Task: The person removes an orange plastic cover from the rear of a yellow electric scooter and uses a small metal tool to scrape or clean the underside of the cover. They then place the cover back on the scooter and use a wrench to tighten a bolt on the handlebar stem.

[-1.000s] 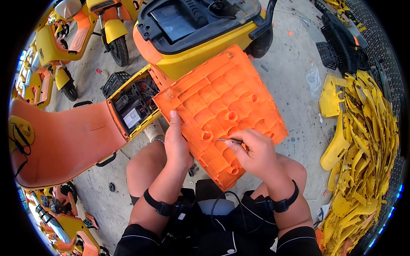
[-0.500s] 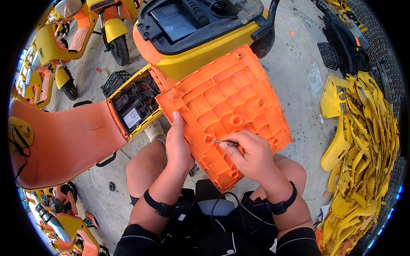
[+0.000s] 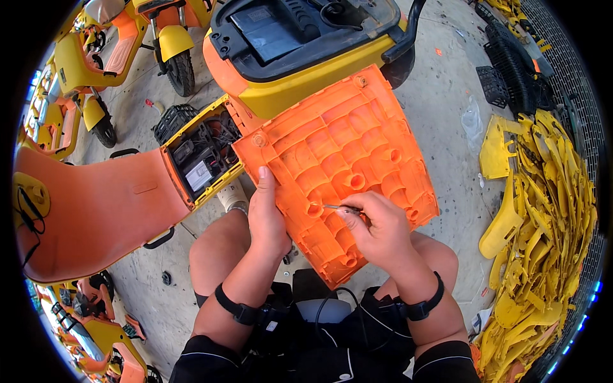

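An orange plastic panel (image 3: 377, 137) is tilted over my knees, its ribbed underside with round hollow posts facing me. My left hand (image 3: 265, 220) grips its left edge, thumb on the ribbed face and fingers hidden behind. Between the thumb and fingers of my right hand (image 3: 380, 233) is a thin metal rod-like tool (image 3: 332, 207), mostly covered by the hand. The tool's tip points left at the rim of a round post (image 3: 315, 209) low on the panel; whether it touches cannot be made out.
Ahead stands a yellow and orange scooter (image 3: 306, 83), its open compartment (image 3: 203, 156) showing wires and a boxed part. Its orange footboard (image 3: 108, 204) extends left. Other scooters (image 3: 96, 57) line the left. Yellow plastic panels (image 3: 543, 242) are heaped at right, black baskets (image 3: 495, 86) beyond them.
My right hand and the tool have shifted slightly right, so the tip sits a little farther from the post's middle. The panel has barely moved; my left hand keeps its grip.
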A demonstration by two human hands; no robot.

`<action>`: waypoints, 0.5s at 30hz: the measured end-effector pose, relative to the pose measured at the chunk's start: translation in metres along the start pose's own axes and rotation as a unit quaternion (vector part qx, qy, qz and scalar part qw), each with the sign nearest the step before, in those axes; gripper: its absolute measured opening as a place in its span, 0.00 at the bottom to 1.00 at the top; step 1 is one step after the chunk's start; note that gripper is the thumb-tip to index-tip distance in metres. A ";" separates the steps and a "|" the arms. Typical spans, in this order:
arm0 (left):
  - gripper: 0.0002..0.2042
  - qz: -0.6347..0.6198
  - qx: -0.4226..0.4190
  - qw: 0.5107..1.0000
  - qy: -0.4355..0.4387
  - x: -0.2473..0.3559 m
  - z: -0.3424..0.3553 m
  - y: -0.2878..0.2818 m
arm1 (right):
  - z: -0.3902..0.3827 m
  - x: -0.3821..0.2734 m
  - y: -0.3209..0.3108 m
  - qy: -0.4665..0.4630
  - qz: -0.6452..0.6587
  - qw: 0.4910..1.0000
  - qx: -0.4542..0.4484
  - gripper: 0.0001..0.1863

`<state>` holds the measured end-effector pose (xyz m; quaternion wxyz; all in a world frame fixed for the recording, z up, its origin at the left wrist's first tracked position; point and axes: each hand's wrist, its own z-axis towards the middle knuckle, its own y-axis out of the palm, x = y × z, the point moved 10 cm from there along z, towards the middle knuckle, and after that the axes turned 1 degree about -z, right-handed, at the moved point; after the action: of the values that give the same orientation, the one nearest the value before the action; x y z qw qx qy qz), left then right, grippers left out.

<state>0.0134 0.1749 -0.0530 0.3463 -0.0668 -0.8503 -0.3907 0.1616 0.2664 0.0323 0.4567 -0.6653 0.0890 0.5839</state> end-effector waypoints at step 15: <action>0.32 0.091 -0.027 0.991 0.098 0.019 -0.001 0.000 | 0.000 0.007 -0.002 0.041 -0.003 0.999 -0.006 0.08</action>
<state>-0.0011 0.1711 -0.0406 0.4599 -0.1149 -0.7919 -0.3850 0.1643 0.2704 0.0274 0.4502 -0.6919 0.1017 0.5552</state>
